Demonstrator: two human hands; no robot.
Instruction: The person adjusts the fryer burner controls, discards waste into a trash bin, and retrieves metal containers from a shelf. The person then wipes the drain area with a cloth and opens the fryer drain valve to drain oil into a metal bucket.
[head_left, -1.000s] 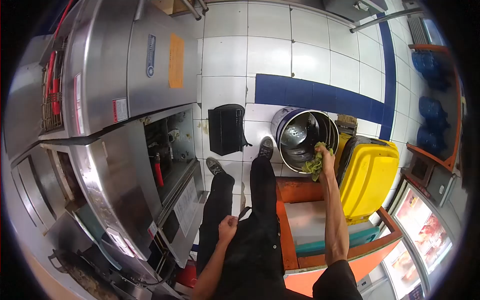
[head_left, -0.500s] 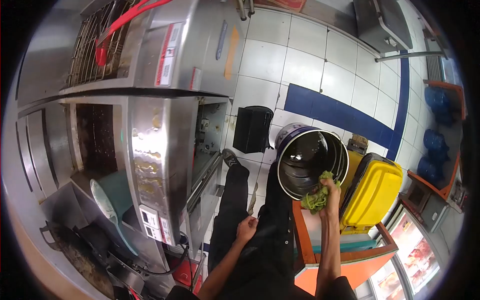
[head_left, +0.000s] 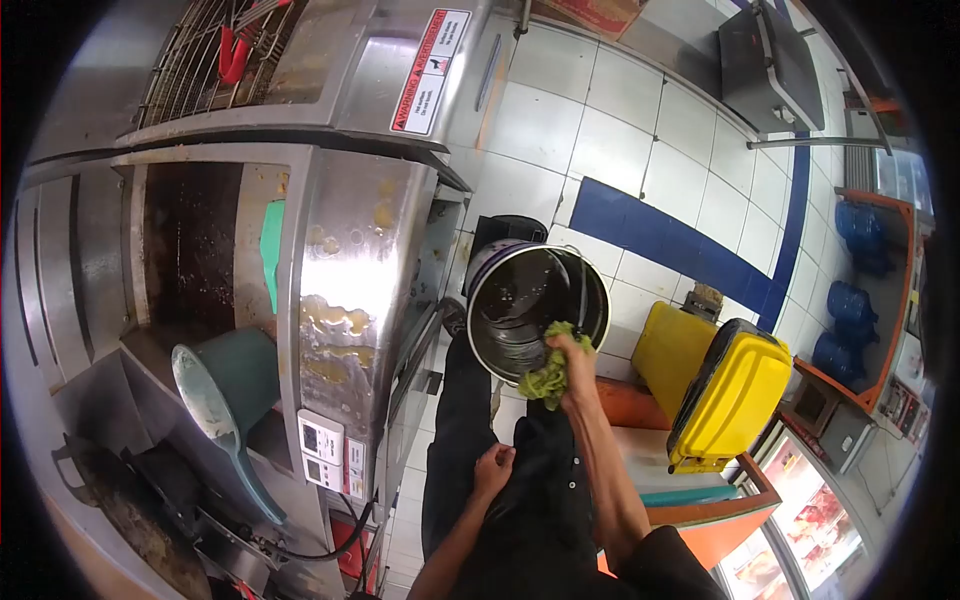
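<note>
My right hand [head_left: 573,372] is wrapped round a crumpled green cloth [head_left: 545,384] and the near rim of a metal bucket [head_left: 520,310]. The bucket is tilted, its open mouth facing up towards me, with a dark, shiny inside and some liquid in it. Its wire handle shows at the right of the mouth. My left hand [head_left: 494,468] rests over my dark trousers, fingers curled, and I see nothing in it.
At left stands a steel fryer [head_left: 345,280] with brown spills, a grey-green jug [head_left: 235,385] and a wire rack [head_left: 190,75]. A yellow bin [head_left: 730,400] stands at right, by an orange-edged counter [head_left: 720,515]. Blue bottles [head_left: 850,310] lie on a far shelf.
The bucket, my right hand and the green cloth have moved left in view, closer to the fryer. The fryer looks larger. My left hand has hardly moved.
</note>
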